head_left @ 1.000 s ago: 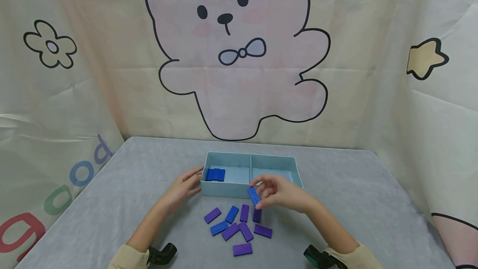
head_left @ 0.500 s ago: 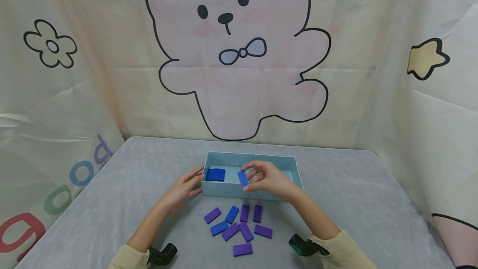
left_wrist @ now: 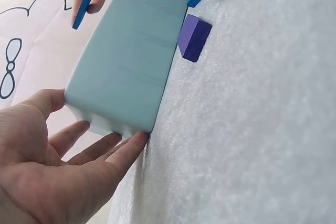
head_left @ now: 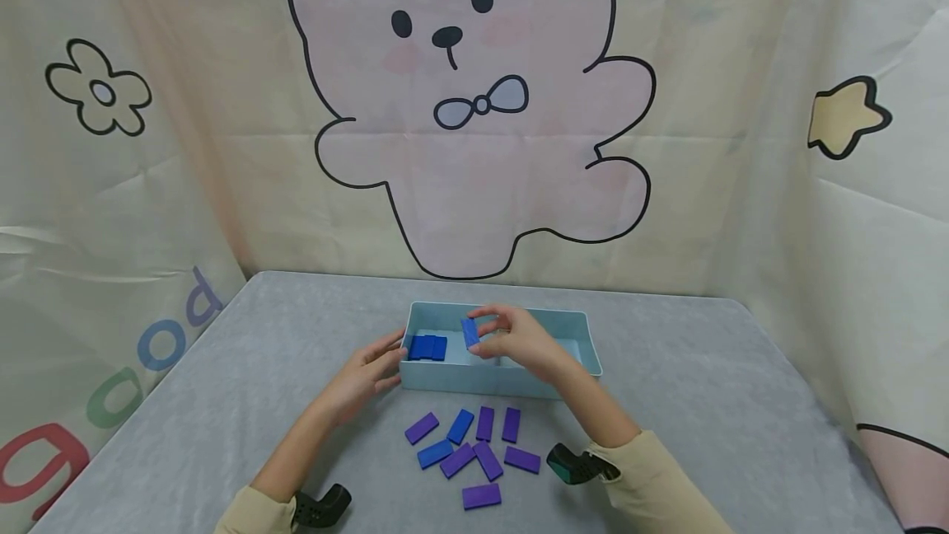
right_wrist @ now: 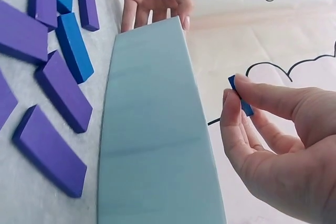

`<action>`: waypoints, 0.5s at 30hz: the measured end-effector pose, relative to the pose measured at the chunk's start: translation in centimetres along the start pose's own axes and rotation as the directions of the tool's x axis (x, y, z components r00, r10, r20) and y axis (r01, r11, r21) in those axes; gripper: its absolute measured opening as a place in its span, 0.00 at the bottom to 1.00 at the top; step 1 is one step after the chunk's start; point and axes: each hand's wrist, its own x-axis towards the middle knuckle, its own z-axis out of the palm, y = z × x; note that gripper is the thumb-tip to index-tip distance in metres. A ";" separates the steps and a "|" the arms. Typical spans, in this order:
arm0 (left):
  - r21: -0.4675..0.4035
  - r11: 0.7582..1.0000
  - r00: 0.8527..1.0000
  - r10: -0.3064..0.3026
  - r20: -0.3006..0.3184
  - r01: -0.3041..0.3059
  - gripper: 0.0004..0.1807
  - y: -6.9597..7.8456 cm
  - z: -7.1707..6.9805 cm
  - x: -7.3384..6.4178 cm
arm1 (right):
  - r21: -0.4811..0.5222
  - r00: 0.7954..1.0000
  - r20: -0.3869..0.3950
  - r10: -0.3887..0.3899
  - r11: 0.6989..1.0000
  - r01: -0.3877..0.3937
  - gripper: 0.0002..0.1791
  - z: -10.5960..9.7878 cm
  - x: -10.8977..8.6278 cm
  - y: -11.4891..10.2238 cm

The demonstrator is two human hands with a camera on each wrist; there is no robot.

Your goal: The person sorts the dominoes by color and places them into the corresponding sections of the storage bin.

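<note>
Right hand (head_left: 515,340) pinches a blue block (head_left: 470,333) between thumb and fingertips, holding it tilted above the light blue box (head_left: 474,377). Left hand (head_left: 363,377) has its fingers stretched out, their tips touching the box's left end, with the thumb up by the rim. Inside, at the near left corner, a few dark blue blocks (head_left: 427,348) lie side by side, left of the held one. On the grey table (head_left: 667,402), near side of the box, seven purple blocks (head_left: 482,495) and two loose blue blocks (head_left: 434,454) lie scattered, some touching. Behind the table's far edge hangs a pale curtain (head_left: 689,188) with a cartoon bear.
</note>
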 end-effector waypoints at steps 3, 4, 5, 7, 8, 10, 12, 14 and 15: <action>-0.002 1.000 1.000 0.000 0.002 0.000 0.35 0.0 0.0 0.0 | 0.050 1.000 -0.010 0.025 0.998 -0.024 0.30 0.3 0.5 0.0; -0.003 1.000 1.000 0.001 0.003 -0.001 0.35 0.0 0.0 0.0 | 0.069 0.999 -0.012 0.034 0.997 -0.034 0.30 0.3 0.7 0.0; -0.004 1.000 1.000 0.000 0.004 0.000 0.35 0.0 0.0 0.0 | 0.088 0.999 -0.016 0.042 0.995 -0.041 0.29 0.4 0.9 0.0; -0.007 1.000 1.000 0.001 0.004 0.000 0.35 0.0 0.0 0.0 | 0.127 0.998 -0.024 0.063 0.990 -0.060 0.29 0.6 1.2 0.1; -0.005 1.000 1.000 0.002 0.005 -0.002 0.35 0.0 0.0 0.0 | 0.143 0.997 -0.028 0.074 0.987 -0.069 0.29 0.7 1.4 0.1; -0.005 1.000 1.000 0.004 0.006 -0.003 0.35 0.0 0.0 0.0 | 0.166 0.996 -0.032 0.088 0.983 -0.081 0.28 1.0 1.7 0.2; -0.005 1.000 1.000 0.005 0.005 -0.005 0.35 0.0 0.0 0.0 | 0.188 0.994 -0.034 0.104 0.978 -0.096 0.28 1.2 2.0 0.2; -0.002 1.000 1.000 0.007 0.005 -0.007 0.35 0.0 0.0 0.0 | 0.205 0.992 -0.035 0.118 0.973 -0.109 0.28 1.4 2.3 0.2; -0.002 1.000 1.000 0.008 0.004 -0.008 0.35 0.0 0.0 -0.1 | 0.213 0.992 -0.036 0.125 0.970 -0.114 0.28 1.4 2.5 0.1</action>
